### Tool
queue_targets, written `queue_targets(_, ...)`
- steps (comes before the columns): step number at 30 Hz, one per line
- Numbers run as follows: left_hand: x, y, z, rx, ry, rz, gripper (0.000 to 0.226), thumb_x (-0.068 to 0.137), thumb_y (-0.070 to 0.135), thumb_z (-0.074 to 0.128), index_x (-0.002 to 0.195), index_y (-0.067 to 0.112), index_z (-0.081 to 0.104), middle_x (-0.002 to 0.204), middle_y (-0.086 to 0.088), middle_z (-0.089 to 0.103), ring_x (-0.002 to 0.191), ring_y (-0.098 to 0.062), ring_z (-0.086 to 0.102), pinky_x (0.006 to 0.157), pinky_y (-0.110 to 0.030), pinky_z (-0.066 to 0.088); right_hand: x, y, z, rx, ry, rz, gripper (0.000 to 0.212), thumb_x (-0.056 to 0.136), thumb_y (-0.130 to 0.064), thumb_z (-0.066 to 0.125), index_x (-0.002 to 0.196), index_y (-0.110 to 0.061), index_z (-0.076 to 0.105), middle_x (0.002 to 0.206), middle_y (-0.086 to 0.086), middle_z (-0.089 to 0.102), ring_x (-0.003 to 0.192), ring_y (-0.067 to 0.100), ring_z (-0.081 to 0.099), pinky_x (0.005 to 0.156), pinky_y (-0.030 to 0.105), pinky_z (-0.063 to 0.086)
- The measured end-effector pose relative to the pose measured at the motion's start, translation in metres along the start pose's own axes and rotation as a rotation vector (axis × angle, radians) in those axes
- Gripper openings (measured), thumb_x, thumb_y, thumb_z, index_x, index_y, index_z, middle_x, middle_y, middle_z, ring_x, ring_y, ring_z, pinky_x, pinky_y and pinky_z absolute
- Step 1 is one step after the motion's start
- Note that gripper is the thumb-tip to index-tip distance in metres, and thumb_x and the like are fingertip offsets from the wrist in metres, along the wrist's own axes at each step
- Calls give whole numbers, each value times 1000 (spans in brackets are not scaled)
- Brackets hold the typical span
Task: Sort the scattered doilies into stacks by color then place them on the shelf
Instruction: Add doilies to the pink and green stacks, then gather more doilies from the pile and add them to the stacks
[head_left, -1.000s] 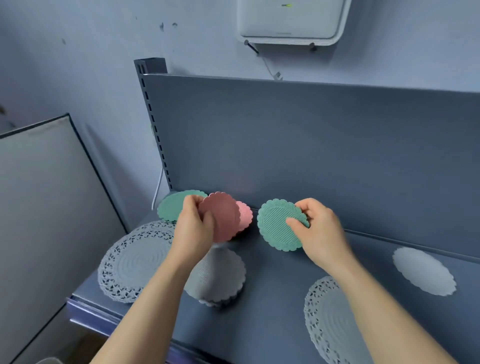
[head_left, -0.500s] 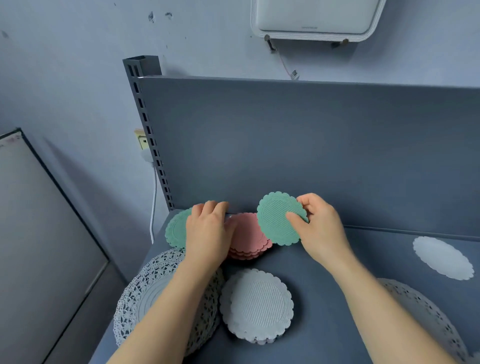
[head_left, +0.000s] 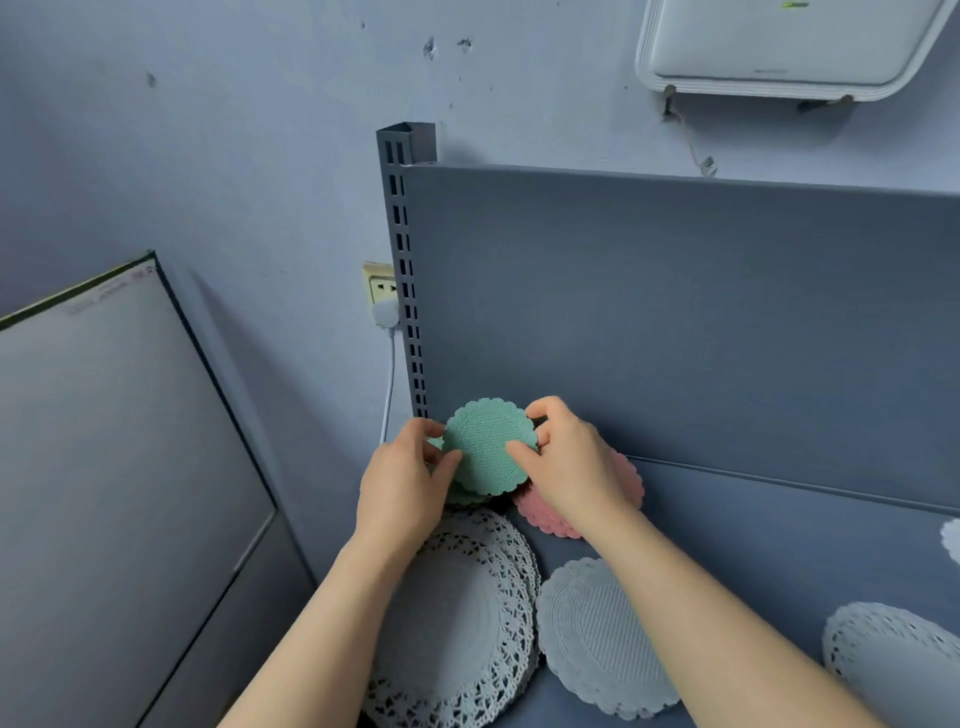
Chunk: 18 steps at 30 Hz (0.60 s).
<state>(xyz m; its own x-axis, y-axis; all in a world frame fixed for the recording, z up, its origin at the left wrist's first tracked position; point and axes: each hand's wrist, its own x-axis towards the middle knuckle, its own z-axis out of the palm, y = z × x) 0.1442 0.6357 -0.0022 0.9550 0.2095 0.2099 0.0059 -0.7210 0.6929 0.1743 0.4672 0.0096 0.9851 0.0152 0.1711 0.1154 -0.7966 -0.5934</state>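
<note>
two hands share one green doily (head_left: 485, 449). the right hand (head_left: 571, 467) pinches its right rim, thumb on the face and fingers behind. the left hand (head_left: 402, 483) holds the left rim the same way, fingers curled round the edge. the doily tilts toward the camera just above a low green stack (head_left: 470, 498) in the back left corner of the shelf (head_left: 779, 551); whether its lower edge already touches that stack i cannot tell.

it looks thin, light and floppy, with a ribbed face and a scalloped border, so it would likely sag if held by one side only. taking it at opposite rims, as here, seems the sound way to lay it flat and square.

just right of it lies a pink stack (head_left: 540, 514), mostly hidden under the right wrist. nearer the camera sit large white lace doilies (head_left: 467, 623) and a smaller white stack (head_left: 597, 639). another lace doily (head_left: 893, 660) and a white one (head_left: 954, 540) are cut off by the frame, so how many are left unsorted is unclear.
</note>
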Motion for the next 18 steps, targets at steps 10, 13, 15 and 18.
queue_targets(10, -2, -2, 7, 379, 102, 135, 26, 89, 24, 58, 112, 12, 63, 104, -10, 64, 88, -35, 55, 72, -37, 43, -6, 7, 0, -198, -70, -155, 39, 91, -33, 55, 127, -20, 55, 127, -4, 57, 118, 19, 47, 100, 31, 37)
queue_targets(13, -17, 16, 10, 389, 130, 246, 23, 81, 22, 68, 100, 8, 68, 99, -12, 68, 81, -38, 59, 68, -39, 46, -29, 14, -27, -214, -8, -198, 38, 93, -33, 52, 128, -20, 54, 132, -7, 54, 123, 15, 45, 103, 28, 34)
queue_targets(15, -32, 36, 16, 346, 127, 328, 22, 80, 23, 70, 97, 9, 69, 97, -10, 68, 80, -36, 60, 68, -40, 48, -50, 23, -50, -226, 4, -190, 38, 94, -33, 50, 129, -21, 53, 132, -8, 54, 124, 14, 44, 103, 27, 35)
queue_targets(18, -62, 71, 34, 276, 55, 433, 23, 82, 29, 59, 95, 14, 70, 94, -4, 68, 78, -32, 58, 68, -38, 49, -84, 48, -83, -253, 35, -128, 36, 93, -31, 52, 128, -20, 54, 127, -6, 58, 121, 17, 47, 100, 28, 38)
